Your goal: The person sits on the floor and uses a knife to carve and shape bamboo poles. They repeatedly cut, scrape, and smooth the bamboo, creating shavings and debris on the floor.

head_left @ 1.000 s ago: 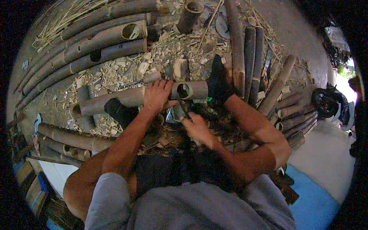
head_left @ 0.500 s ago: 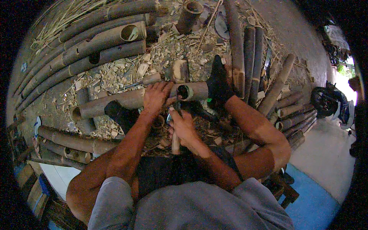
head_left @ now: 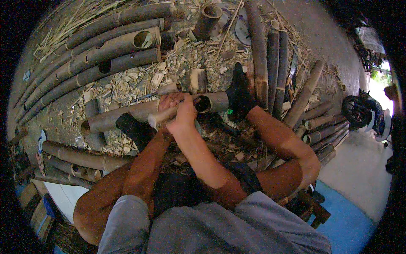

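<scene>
A bamboo tube (head_left: 127,111) lies crosswise before me, with a dark round hole (head_left: 203,103) cut near its right end. My left hand (head_left: 169,101) rests closed over the tube left of that hole, its fingers partly covered by the other hand. My right hand (head_left: 185,113) is wrapped round a wooden-handled cutting tool (head_left: 161,117), its handle pointing left and towards me; the blade is hidden. Beside the tube's ends are my feet in black coverings, the left (head_left: 134,129) and the right (head_left: 239,91).
Wood chips (head_left: 139,80) litter the ground. Beyond the tube are a wooden block (head_left: 198,80) and another wooden-handled tool (head_left: 167,88). Long bamboo poles (head_left: 114,44) lie far left, others (head_left: 259,55) at right, and an upright bamboo piece (head_left: 207,23) at the back. A motorbike wheel (head_left: 355,111) shows far right.
My right hand has risen forward from below the hole and turned over towards my left hand. The tool's handle has swung from pointing at me to pointing left.
</scene>
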`<state>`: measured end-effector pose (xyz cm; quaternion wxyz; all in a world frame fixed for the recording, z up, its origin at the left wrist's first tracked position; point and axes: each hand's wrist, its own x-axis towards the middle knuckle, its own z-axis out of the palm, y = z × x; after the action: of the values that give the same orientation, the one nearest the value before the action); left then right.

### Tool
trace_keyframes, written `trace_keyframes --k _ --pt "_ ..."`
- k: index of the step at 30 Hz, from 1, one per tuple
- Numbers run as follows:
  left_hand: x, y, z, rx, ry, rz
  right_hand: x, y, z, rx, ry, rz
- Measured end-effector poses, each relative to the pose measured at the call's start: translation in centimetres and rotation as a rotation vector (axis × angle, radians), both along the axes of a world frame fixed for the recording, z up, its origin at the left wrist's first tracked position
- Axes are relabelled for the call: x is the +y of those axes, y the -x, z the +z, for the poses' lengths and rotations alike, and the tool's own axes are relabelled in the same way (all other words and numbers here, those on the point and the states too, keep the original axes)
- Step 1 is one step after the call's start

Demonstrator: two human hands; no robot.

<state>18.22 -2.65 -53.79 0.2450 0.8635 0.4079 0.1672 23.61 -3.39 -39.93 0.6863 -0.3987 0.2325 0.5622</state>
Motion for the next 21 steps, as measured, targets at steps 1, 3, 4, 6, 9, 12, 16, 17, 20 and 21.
trace_keyframes --k 1,3,4,6,9,12,16,17,20,21 --pt "0.0 -0.1 0.3 0.014 -0.004 0.004 0.2 0.0 -0.4 0.057 -0.047 -0.01" --pt "-0.1 -0.4 1.4 0.081 -0.019 0.015 -0.8 -0.6 -0.5 0.119 0.01 -0.062" --pt "0.0 -0.4 2.2 0.129 -0.023 0.025 -2.1 -1.4 -0.3 0.123 0.044 0.049" --pt "0.2 -0.4 4.0 0.209 -0.053 -0.038 -6.5 -4.3 0.7 0.12 0.174 0.271" --pt "0.6 -0.4 6.6 0.306 0.007 -0.117 -12.6 -10.3 1.4 -0.405 0.34 0.85" --pt "0.8 -0.8 8.3 0.34 0.069 -0.13 -15.0 -14.4 -0.1 -0.833 0.293 1.383" --pt "0.3 -1.3 8.9 0.379 -0.007 -0.099 -14.3 -16.1 -2.8 -0.917 0.185 1.531" --pt "0.1 -1.3 8.8 0.418 0.035 -0.096 -14.2 -16.0 -3.2 -0.94 0.155 1.525" --pt "-0.3 -1.4 7.9 0.351 0.059 -0.089 -14.4 -14.3 -4.0 -0.755 0.159 1.368" --pt "-0.3 -1.4 7.5 0.349 0.034 -0.088 -14.6 -13.4 -4.0 -0.742 0.158 1.272"
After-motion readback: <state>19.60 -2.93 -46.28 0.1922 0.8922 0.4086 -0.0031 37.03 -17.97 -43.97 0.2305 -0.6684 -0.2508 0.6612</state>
